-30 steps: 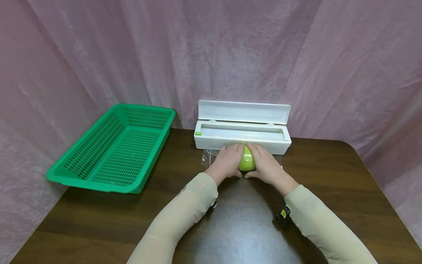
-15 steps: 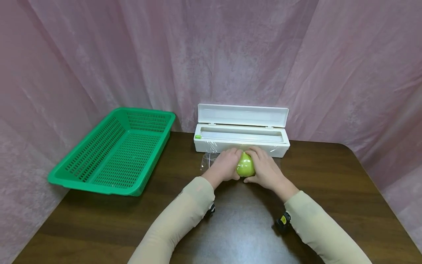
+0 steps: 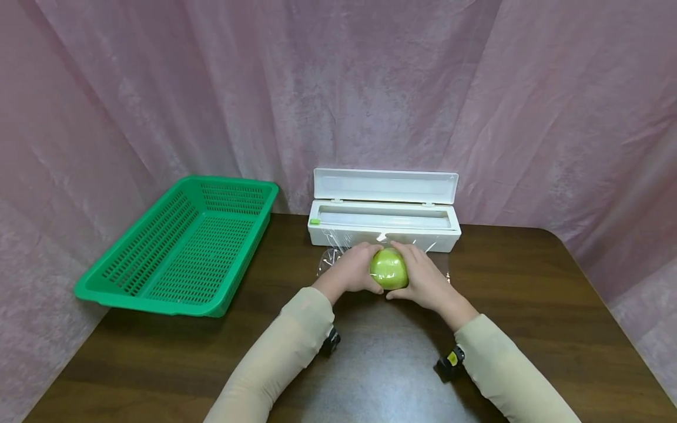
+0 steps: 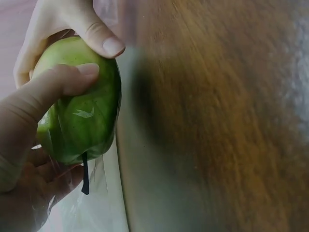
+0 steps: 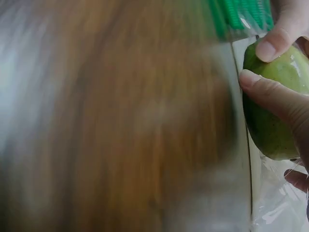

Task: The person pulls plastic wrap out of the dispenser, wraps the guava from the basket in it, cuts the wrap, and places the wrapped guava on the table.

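A green apple sits between both hands, in front of the white cling film dispenser. My left hand grips its left side and my right hand its right side. In the left wrist view, both thumbs press on the apple, whose dark stem sticks out. Clear cling film lies glossy over the apple and runs from the dispenser. Folds of film also hang below the apple in the right wrist view. The far fingers are partly hidden behind the fruit.
The white cling film dispenser stands at the table's back, its lid raised, a roll inside. To the left is a green plastic basket. A pink curtain hangs behind the brown wooden table.
Both hands have drawn the apple slightly toward me, away from the dispenser. More of the apple now shows between the hands, and film stretches from the dispenser. The head view has shifted slightly.
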